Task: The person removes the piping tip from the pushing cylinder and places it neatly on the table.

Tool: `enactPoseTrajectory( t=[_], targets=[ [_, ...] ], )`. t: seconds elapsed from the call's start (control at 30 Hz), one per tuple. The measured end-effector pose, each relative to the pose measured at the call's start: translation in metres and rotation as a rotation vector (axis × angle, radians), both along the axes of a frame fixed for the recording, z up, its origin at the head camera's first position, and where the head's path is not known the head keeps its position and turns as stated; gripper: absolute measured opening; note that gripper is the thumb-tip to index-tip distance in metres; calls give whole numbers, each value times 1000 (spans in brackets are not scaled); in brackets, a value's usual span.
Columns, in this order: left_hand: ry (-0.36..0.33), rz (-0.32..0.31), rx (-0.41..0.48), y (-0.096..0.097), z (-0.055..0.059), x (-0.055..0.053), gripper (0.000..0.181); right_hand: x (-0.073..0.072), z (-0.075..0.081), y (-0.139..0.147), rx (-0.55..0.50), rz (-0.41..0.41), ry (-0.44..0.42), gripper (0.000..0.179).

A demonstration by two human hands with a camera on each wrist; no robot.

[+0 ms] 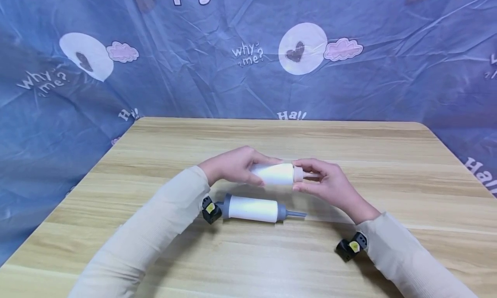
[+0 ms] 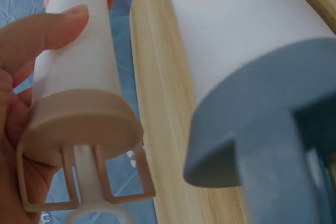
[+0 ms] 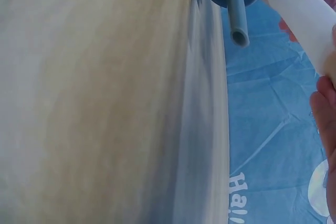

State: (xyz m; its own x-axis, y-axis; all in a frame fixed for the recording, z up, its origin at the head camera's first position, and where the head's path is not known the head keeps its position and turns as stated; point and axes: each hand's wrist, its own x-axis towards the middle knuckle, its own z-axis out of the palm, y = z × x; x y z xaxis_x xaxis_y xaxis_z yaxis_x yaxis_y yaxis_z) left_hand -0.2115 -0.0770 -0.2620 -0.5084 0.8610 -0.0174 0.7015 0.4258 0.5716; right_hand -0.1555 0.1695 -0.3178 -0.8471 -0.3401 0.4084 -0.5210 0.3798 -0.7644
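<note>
A white-barrelled syringe with beige end caps (image 1: pixel 277 174) is held level above the table. My left hand (image 1: pixel 236 165) grips its barrel near the rear end, thumb laid along the white wall in the left wrist view. There the rear shows a beige collar (image 2: pixel 84 111) with open loops and a pale plunger ring (image 2: pixel 102 211). At the front, my right hand (image 1: pixel 330 181) pinches the beige nozzle cap (image 1: pixel 298 174) between thumb and fingers; its thin nozzle (image 1: pixel 310 175) points into the palm. Just nearer me lies a second syringe (image 1: pixel 252 208), with a white barrel and grey ends.
The wooden table (image 1: pixel 272 263) carries the grey-ended syringe, its grey nozzle (image 3: pixel 237 24) pointing right. A blue printed cloth (image 1: pixel 194 73) hangs behind the table. Small black wrist cameras (image 1: pixel 211 209) sit at both cuffs, the left one close to the grey-ended syringe's rear.
</note>
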Motion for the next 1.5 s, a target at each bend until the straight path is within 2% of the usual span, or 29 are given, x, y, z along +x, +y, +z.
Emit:
enactPoseTrajectory(
  t=[0.13,0.3,0.43,0.73,1.17,1.33,1.5],
  targets=[
    [49,11,-12,0,-1,1,62,0,1,1,7,-15,-150,37],
    [74,32,-34,1,-2,2,63,-1,1,1,-78,25,-307,37],
    [83,31,-38,2,-3,2,63,-2,2,1,-123,56,-369,37],
    [83,29,-41,3,-1,2,63,-1,3,1,-124,32,-332,32],
    [121,15,-55,4,2,1,63,1,3,0,-85,5,-301,32],
    [113,7,-49,4,2,1,62,3,3,0,-63,-4,-284,31],
    [55,-4,-35,2,-1,0,63,2,2,1,-21,-12,-214,29]
  ],
)
